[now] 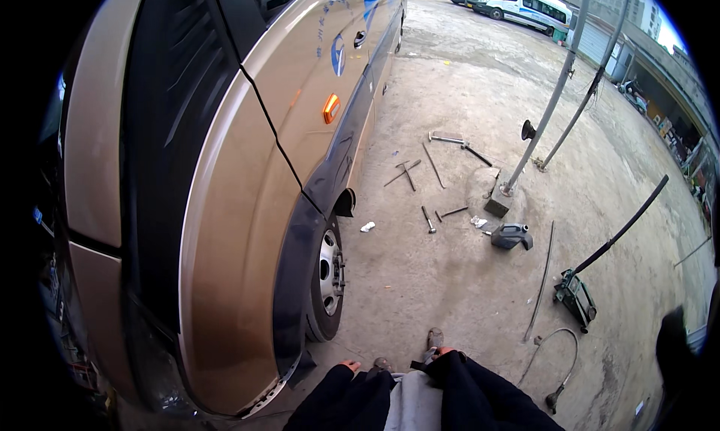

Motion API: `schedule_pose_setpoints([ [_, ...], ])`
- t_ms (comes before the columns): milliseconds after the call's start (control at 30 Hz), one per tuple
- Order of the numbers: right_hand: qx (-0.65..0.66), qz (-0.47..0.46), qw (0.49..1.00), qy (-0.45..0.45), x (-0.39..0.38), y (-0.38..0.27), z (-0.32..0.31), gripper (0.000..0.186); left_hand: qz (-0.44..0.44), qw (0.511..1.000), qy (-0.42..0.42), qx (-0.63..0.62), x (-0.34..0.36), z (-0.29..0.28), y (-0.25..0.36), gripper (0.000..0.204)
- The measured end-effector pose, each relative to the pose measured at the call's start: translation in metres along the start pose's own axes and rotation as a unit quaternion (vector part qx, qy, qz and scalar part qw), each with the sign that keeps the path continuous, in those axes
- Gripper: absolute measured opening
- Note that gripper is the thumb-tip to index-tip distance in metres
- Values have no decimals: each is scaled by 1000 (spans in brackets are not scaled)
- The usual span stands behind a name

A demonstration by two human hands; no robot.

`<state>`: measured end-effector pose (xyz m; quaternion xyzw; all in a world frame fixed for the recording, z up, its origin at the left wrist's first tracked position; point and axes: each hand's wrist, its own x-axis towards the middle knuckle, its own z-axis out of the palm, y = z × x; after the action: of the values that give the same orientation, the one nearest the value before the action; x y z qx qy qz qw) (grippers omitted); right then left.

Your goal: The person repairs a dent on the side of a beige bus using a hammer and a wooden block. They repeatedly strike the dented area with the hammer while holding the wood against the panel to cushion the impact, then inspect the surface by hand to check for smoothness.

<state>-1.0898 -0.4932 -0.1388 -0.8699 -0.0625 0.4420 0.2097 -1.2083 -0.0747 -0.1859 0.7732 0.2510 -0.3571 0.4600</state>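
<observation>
With twelve straight ahead of the person, a brown bus (232,281) fills everything from about eight to eleven o'clock, its body a wall along that side. Its wheel (328,281), steel-rimmed with bolts standing out, is near at eleven o'clock. The left hand (350,366) hangs low, the wheel nearest to it but apart; its curl and contents are too small to tell. The right hand (445,351), beside the dark jacket (480,390), is partly covered, so I cannot tell how closed it is or whether it holds anything.

Hammers (429,221) and other metal tools lie scattered on the concrete at twelve. At one o'clock sits a grey jug (510,237); behind it a block-footed pole (541,116) stands in the way. At two, a long bar (541,294) crosses the ground before a floor jack (576,300), its handle raised. A hose-like length with a dark end (553,398) curls around three. Parked vans (523,4) stand far off, just past twelve.
</observation>
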Motion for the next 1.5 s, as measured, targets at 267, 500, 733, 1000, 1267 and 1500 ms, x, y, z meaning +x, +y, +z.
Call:
schedule_pose_setpoints([
  [267, -37, -38, 997, 59, -23, -28, -11, 31, -3, 999, -9, 41, -19, -19, 16, 53],
  [500, -9, -6, 998, 56, -49, -52, -30, 29, 43, 998, -22, 42, -28, -37, 38, 53],
  [733, 11, 25, 998, 53, -53, -59, -28, 30, 42, 998, -9, 48, -34, -42, 40, 52],
  [1000, -29, 4, 999, 31, -38, -20, -8, 34, 15, 996, -25, 80, -28, -12, 26, 55],
  [1267, 6, 54, 999, 6, -47, -28, -16, 40, 4, 996, 27, 85, -9, 1, 18, 62],
  [1500, -75, 29, 997, 5, -44, -22, -42, 37, 16, 999, 44, 28, -16, 33, 13, 61],
])
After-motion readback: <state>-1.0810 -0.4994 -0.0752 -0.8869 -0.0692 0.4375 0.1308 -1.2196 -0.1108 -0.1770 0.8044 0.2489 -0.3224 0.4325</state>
